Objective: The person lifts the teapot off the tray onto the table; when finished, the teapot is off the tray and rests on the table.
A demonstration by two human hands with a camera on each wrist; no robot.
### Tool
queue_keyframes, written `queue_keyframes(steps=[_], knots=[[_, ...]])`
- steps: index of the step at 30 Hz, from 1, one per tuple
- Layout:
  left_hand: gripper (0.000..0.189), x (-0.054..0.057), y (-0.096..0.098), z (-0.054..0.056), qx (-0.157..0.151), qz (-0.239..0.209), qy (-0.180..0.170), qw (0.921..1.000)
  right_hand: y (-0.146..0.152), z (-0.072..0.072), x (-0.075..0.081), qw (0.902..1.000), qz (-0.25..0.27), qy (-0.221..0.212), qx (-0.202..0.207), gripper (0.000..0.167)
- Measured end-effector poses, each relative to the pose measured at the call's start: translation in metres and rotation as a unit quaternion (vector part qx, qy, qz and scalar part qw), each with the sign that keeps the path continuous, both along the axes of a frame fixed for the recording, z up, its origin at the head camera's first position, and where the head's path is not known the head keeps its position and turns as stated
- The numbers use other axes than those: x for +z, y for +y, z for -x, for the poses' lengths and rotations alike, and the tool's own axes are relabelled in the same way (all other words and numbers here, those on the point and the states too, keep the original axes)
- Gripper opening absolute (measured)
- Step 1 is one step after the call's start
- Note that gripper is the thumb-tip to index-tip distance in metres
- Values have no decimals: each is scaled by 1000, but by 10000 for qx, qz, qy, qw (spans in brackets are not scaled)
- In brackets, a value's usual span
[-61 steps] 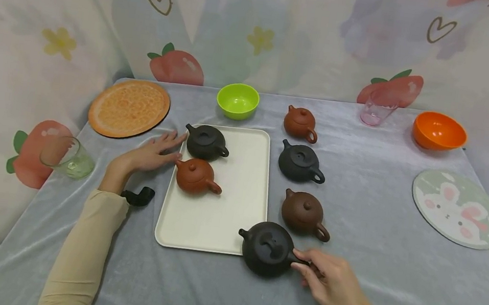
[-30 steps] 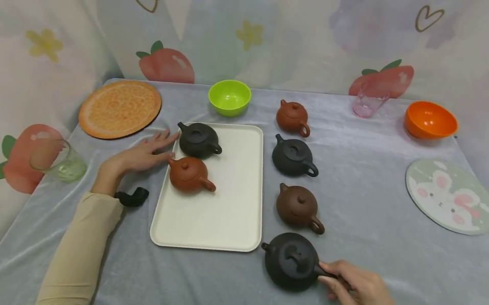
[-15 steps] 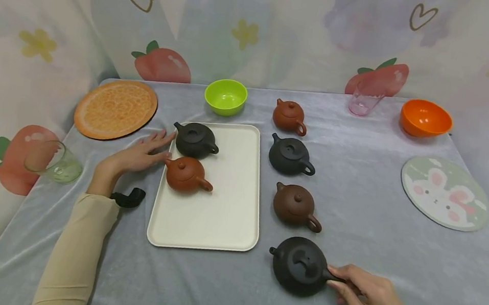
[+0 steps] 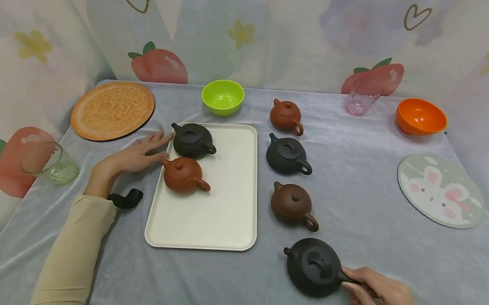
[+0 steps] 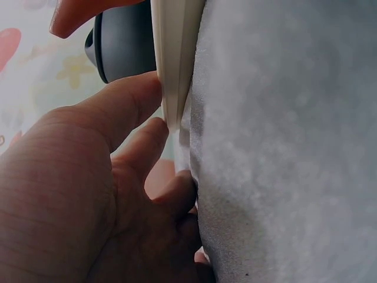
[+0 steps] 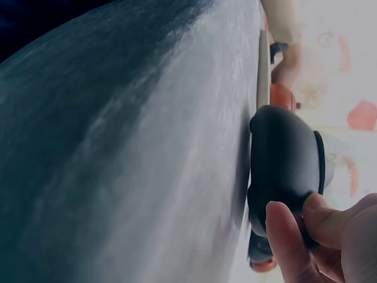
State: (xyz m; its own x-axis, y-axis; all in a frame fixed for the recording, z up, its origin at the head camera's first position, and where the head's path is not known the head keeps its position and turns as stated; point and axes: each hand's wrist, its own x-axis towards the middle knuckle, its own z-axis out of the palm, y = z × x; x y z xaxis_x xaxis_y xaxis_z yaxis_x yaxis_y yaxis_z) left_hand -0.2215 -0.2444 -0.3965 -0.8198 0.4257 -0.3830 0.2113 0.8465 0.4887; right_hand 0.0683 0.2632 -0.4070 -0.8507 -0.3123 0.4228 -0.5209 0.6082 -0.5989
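My right hand [image 4: 385, 300] pinches the handle of a black teapot [image 4: 313, 269], right of the cream tray's [image 4: 217, 221] near corner. Its spout points left. In the right wrist view, thumb and finger close on the handle at the bottom of the pot [image 6: 283, 165]. My left hand [image 4: 134, 157] lies at the tray's left edge with fingers spread, and fingertips touch the tray's rim [image 5: 172, 65] in the left wrist view. On the tray sit another black teapot [image 4: 192, 140] and an orange-brown teapot [image 4: 182, 175], both by the left edge.
Right of the tray stand a red-brown teapot [image 4: 285, 115], a black teapot [image 4: 287, 155] and a dark brown teapot [image 4: 292, 204]. Around them are green [image 4: 222, 98] and orange [image 4: 420, 117] bowls, two glasses, a round tan board [image 4: 113, 110], a rabbit mat [image 4: 441, 191] and a black pipe [image 4: 126, 199].
My right hand has carried the black teapot rightward, from against the tray's near right corner to well clear of it. The left hand stays at the tray's edge; the head view has shifted slightly.
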Motion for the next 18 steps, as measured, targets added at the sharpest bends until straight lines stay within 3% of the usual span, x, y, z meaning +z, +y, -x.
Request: queue_keyframes(steps=[4, 10, 18], knots=[[72, 0, 0, 0, -7, 0, -15, 10000, 8, -1, -4, 9994, 142, 271, 164, 48], [72, 0, 0, 1, -28, 22, -32, 10000, 18, -4, -9, 9990, 188, 395, 44, 30], [72, 0, 0, 1, -9, -34, -68, 10000, 32, -7, -9, 9986, 245, 474, -38, 20]])
